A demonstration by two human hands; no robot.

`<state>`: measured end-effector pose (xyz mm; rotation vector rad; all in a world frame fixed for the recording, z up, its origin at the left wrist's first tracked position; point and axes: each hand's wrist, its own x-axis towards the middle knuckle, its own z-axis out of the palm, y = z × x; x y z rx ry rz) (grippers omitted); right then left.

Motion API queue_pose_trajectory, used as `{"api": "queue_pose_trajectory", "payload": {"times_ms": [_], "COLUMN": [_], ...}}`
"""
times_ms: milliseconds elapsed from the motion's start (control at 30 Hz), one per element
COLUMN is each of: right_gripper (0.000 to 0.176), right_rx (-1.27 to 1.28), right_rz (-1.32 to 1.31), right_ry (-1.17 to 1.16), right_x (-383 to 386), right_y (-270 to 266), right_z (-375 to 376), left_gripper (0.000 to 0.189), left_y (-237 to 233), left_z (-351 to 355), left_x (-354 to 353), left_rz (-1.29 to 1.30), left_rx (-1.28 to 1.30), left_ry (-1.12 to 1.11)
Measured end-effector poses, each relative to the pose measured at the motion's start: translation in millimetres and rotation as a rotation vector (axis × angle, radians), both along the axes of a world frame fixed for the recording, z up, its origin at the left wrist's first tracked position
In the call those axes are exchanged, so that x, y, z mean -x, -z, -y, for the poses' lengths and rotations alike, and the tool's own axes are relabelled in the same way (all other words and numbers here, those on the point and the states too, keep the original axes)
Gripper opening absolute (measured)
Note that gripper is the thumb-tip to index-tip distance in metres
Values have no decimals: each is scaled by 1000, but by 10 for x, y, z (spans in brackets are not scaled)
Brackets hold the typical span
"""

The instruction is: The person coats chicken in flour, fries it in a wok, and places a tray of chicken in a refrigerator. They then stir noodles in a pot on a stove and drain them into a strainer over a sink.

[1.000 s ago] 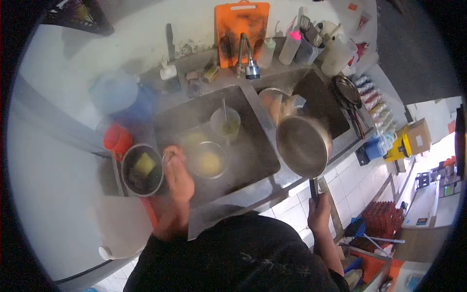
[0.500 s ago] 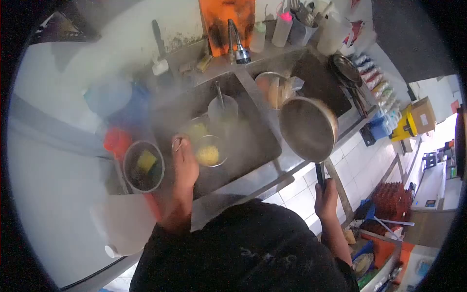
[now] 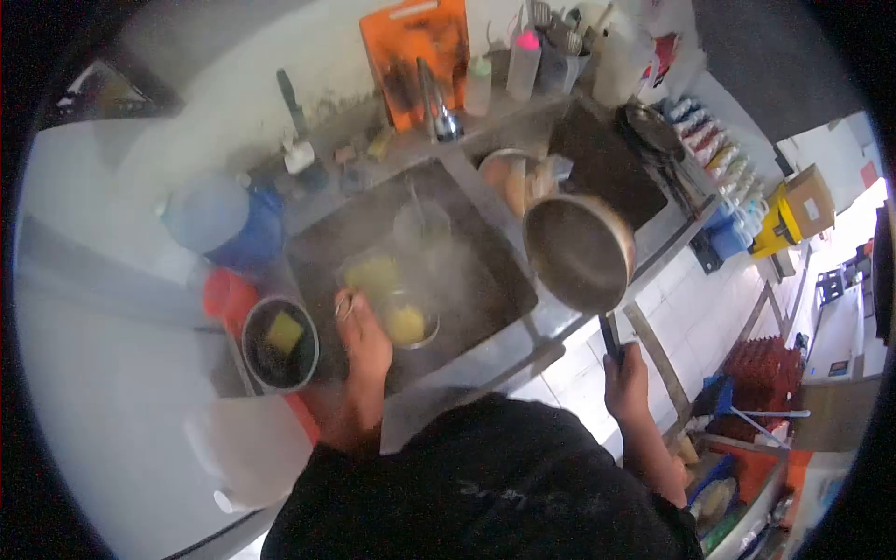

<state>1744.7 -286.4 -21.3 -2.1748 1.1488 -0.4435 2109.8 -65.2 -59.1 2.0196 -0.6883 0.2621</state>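
My right hand (image 3: 627, 381) is wrapped around the black handle of a frying pan (image 3: 577, 254), its dark inside facing up toward me. The pan is held over the front edge of the sink unit, near the divider. My left hand (image 3: 366, 343) is closed above the left side of the steaming sink basin (image 3: 485, 280). A small greyish thing shows at its fingertips; I cannot tell what it is. Just right of that hand is a round metal bowl (image 3: 431, 331) with something yellow in it. A pot (image 3: 311, 359) holding a yellow-green sponge (image 3: 284, 330) stands to its left.
A faucet (image 3: 448, 126) rises behind the sink, before an orange cutting board (image 3: 383, 56). A metal bowl (image 3: 485, 168) and several pans (image 3: 653, 131) are at the right basin. A red container (image 3: 229, 294) and blue container (image 3: 252, 229) stand left. Steam blurs the middle.
The view has tilted slightly, shifting the sink and surroundings. Both hands keep nearly the same pose, the right still on the pan handle. Steam has drifted over the basin.
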Motion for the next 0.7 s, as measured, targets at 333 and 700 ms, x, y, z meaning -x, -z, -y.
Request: {"api": "queue_pose_trajectory", "payload": {"times_ms": [333,700], "right_gripper": [18,23], "right_rx": [14,-52], "right_rz": [5,-1], "right_ry": [8,-308], "right_x": [-115,-227], "right_y": [-93,21], "right_z": [36,249], "left_gripper": [34,25], "left_y": [-246,-1006], "left_z": [-91,-244], "left_x": [296,538], "left_rz": [-171,-304], "left_rx": [320,530], "left_ry": [-47,-109]}}
